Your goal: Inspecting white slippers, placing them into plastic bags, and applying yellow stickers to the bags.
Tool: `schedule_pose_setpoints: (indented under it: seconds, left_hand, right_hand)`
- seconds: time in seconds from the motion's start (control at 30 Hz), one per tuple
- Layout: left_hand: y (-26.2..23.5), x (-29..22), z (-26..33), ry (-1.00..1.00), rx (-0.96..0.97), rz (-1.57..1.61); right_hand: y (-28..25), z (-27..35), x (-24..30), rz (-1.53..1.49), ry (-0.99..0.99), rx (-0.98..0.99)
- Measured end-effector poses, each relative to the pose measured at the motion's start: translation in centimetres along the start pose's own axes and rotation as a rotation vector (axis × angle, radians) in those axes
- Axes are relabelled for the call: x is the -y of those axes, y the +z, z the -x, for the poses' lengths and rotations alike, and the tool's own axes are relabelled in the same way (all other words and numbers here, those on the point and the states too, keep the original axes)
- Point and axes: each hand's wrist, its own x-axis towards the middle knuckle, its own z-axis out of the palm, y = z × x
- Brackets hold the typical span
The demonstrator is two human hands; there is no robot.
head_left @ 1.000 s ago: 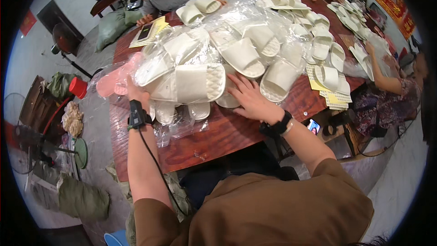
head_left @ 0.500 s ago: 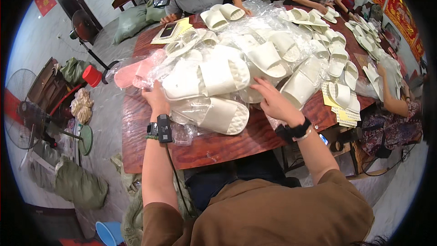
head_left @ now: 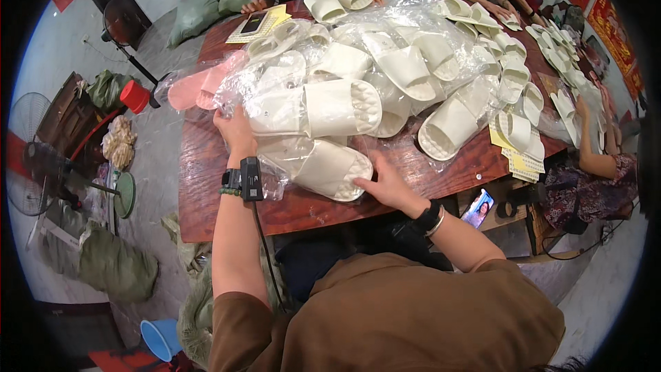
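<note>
A cream slipper (head_left: 334, 109) in clear plastic lies in front of me, and a second cream slipper (head_left: 330, 169) sits just below it, nearer the table's front edge. My left hand (head_left: 237, 134) is closed at the left end of the bagged slippers, its fingers partly hidden by plastic. My right hand (head_left: 389, 182) grips the right end of the nearer slipper, thumb on top. Pink slippers (head_left: 203, 86) in plastic lie beyond my left hand. Behind is a heap of cream slippers (head_left: 406, 69), many under clear film.
The red-brown table (head_left: 385, 203) carries yellow sheets (head_left: 279, 14) with a phone (head_left: 254, 23) at the far left. More printed sheets (head_left: 520, 162) lie at the right. A lit phone (head_left: 478, 208) is below the right edge. Several people work around the tables. Fans (head_left: 120, 24) stand left.
My right hand has come nearer and down, from open above the heap to the nearer slipper's right end. That slipper has shifted slightly left. My left hand stays at the left end.
</note>
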Motion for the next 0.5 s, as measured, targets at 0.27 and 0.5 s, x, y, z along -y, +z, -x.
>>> schedule_pose_setpoints:
  seconds: [0.27,0.5]
  left_hand:
    - [-4.4,-4.4,4.9,0.264,0.076,-0.29]
    - [-6.9,-5.0,14.9,0.894,0.249,-0.694]
  right_hand:
    - [-4.1,-1.0,3.6,-0.916,0.205,-0.194]
    - [-12.4,-1.3,2.9,-0.613,0.012,-0.132]
